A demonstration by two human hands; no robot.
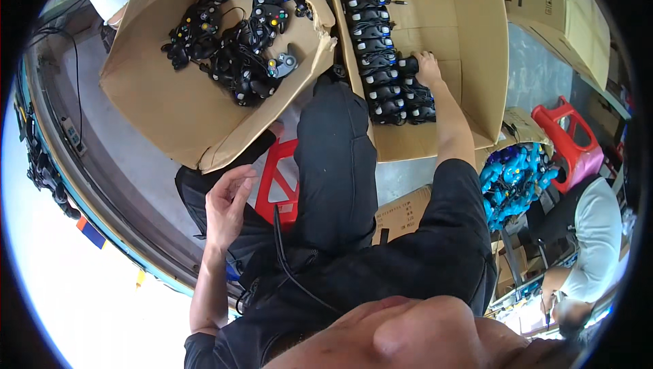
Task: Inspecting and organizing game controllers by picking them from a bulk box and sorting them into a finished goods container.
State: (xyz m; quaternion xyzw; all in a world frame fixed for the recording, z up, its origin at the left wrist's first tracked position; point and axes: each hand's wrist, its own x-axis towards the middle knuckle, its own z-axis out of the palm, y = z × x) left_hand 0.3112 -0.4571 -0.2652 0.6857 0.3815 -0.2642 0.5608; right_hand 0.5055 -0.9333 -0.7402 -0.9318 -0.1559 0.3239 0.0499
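Note:
My right hand point(427, 71) reaches into the right cardboard box point(479, 36), fingers closed over a black game controller point(409, 66). That controller sits at the upper end of a short second row of controllers point(418, 100). Beside it, a long row of black controllers point(374, 32) with bundled cables runs along the box's left wall. Above my left thigh hovers my left hand point(228, 209), palm up, fingers loosely curled and apart, with nothing in it. In the left cardboard box point(149, 110) lies a loose heap of black controllers point(238, 63), among them a grey one point(282, 64).
A red plastic stool point(269, 195) is between my legs. At the right, a box of turquoise controllers point(513, 182) stands near another red stool point(571, 131) and a person in a pale top point(598, 233). A closed carton point(554, 15) is at the upper right. A workbench edge curves along the left.

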